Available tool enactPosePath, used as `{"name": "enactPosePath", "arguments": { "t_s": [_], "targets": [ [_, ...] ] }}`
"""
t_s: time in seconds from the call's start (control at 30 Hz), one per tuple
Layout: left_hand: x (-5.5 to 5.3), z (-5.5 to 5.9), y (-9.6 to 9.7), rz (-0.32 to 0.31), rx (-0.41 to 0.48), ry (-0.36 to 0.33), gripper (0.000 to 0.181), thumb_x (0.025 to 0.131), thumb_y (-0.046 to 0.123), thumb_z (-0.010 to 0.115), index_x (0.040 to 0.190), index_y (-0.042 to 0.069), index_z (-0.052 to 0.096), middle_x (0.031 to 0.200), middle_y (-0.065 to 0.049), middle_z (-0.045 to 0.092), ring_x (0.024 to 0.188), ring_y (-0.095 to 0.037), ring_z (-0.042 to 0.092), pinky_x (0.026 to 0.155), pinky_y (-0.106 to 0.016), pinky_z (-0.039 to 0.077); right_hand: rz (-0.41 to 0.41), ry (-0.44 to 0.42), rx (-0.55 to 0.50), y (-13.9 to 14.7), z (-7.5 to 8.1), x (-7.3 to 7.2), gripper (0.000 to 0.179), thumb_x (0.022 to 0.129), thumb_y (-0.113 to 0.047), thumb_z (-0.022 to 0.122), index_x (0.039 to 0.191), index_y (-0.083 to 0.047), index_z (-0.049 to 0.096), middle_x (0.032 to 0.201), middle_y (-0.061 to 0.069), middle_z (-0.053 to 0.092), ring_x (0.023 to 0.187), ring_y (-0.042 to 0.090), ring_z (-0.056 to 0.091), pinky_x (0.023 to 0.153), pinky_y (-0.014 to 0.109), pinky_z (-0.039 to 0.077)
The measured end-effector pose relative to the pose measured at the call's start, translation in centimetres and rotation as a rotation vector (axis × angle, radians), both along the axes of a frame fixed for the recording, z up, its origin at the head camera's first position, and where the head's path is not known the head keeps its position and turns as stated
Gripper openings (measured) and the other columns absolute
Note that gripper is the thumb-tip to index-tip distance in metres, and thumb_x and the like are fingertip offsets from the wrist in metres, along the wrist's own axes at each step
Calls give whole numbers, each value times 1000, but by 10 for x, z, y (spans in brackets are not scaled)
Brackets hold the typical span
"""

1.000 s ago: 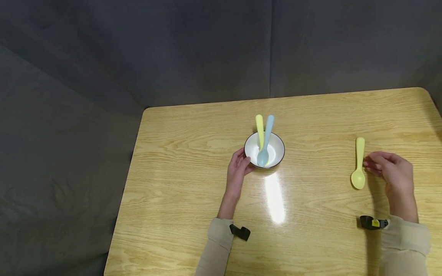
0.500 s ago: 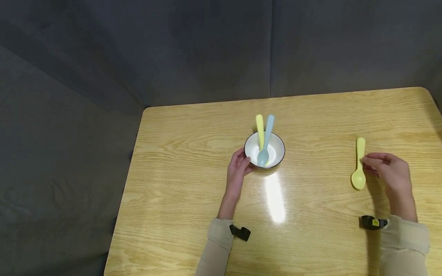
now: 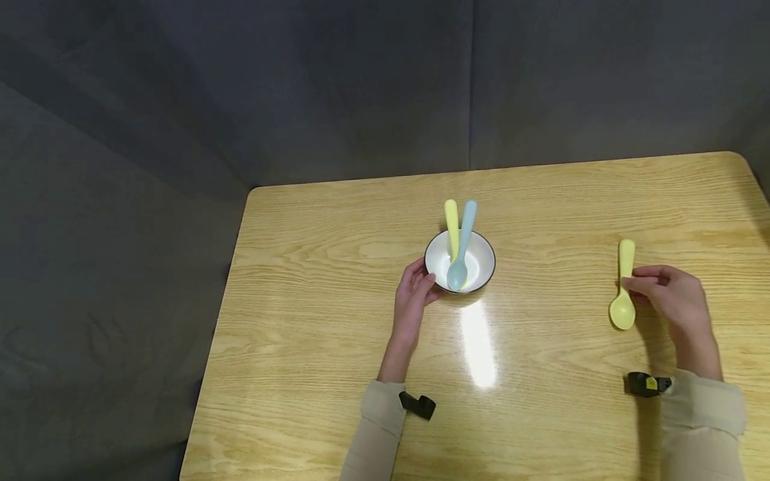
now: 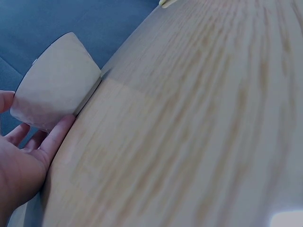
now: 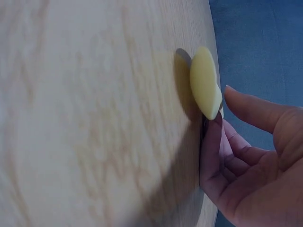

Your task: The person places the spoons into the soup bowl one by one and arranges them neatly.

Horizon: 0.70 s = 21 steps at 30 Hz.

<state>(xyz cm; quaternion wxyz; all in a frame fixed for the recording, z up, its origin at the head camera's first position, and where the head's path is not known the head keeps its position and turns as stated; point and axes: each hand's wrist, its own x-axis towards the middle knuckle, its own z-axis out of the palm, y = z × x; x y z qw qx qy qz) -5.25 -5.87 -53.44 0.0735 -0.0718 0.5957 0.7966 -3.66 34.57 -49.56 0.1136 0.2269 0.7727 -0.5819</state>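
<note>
My left hand [image 3: 410, 294] grips the left side of a white bowl [image 3: 481, 257] with a dark rim, thumb at the rim and fingers low on the outer wall. The left wrist view shows the bowl's pale outside [image 4: 61, 78]. Inside the bowl lean a light blue spoon [image 3: 464, 240] and a yellow spoon [image 3: 452, 220], handles up over the far rim. Over at the right, another yellow spoon [image 3: 622, 312] lies with its handle pointing away. My right hand [image 3: 676, 294] pinches its handle from the right, thumb across it; in the right wrist view the fingers reach behind the spoon's bowl [image 5: 203, 82].
The wooden table [image 3: 313, 321] has rounded far corners. Dark grey cloth [image 3: 361, 87] hangs behind it and along its left side. A bright light reflection lies on the tabletop between the two arms.
My right hand has moved left to the lone yellow spoon, its thumb coming over the handle. The left hand and the bowl stay where they were.
</note>
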Motion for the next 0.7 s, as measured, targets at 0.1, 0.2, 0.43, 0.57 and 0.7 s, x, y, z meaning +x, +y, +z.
{"name": "enactPosePath", "arguments": {
  "t_s": [0.1,0.2,0.43,0.57,0.7],
  "targets": [
    [0,0,0,0,-3,-3,47,105,13,57,148,0,48,147,-18,55,125,-28,60,93,-35,60,19,-14,51,-2,0,-1,12,96,-12,73,103,-11,64,72,-18,65,64,0,65,58,16,55],
    [1,0,0,0,-8,-2,47,104,13,57,148,0,48,146,-18,55,125,-27,60,93,-36,60,44,-24,103,-4,0,-3,24,97,-15,73,111,-2,60,73,-20,64,64,0,65,57,18,56],
    [1,1,1,1,-7,-2,46,104,13,57,148,1,49,145,-18,56,123,-26,61,92,-34,60,78,-33,162,-5,1,-4,31,97,-16,71,116,6,59,72,-22,62,63,-1,65,57,19,57],
    [1,2,0,-1,-1,12,46,105,13,57,148,0,48,145,-18,56,123,-26,61,92,-34,60,102,-31,164,-9,1,-6,30,96,-16,72,113,7,60,71,-21,63,62,-2,65,57,19,58],
    [1,2,0,1,0,8,46,104,13,58,147,-1,48,145,-18,56,123,-27,61,93,-36,60,106,-36,130,-16,2,-8,25,96,-12,72,109,5,60,71,-19,65,63,-1,66,59,19,59]
  ]
}}
